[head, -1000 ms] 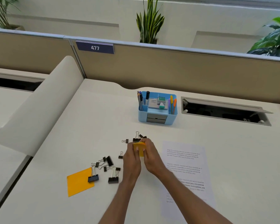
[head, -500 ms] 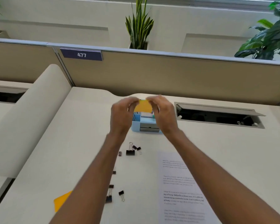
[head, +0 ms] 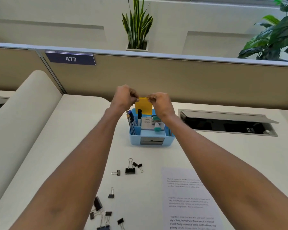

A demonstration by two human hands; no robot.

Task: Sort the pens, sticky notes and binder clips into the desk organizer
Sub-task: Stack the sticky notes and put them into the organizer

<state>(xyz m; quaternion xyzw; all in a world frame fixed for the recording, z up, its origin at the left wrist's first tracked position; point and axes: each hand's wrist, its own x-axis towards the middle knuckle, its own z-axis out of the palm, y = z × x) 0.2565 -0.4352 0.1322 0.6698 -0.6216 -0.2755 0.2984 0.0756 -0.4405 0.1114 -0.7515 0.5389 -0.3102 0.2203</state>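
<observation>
Binder clips [head: 97, 203] lie loose from the near edge of the counter [head: 73, 146] out to its middle. Printed sheet [head: 188, 196] is by the near right. Desk organizer [head: 169, 140] sits toward the far edge, with pens [head: 131, 117] already upright in its left slot. Above its back, left hand [head: 125, 98] and right hand [head: 161, 103] each pinch a top corner of the yellow sticky notes [head: 144, 106], fingers curled, pad hanging upright. Likely the drop-in step. Keep the pad vertical and lower it straight down, clear of the pen caps. The slot behind the pad is hidden. Let go with both hands only once it seats.
</observation>
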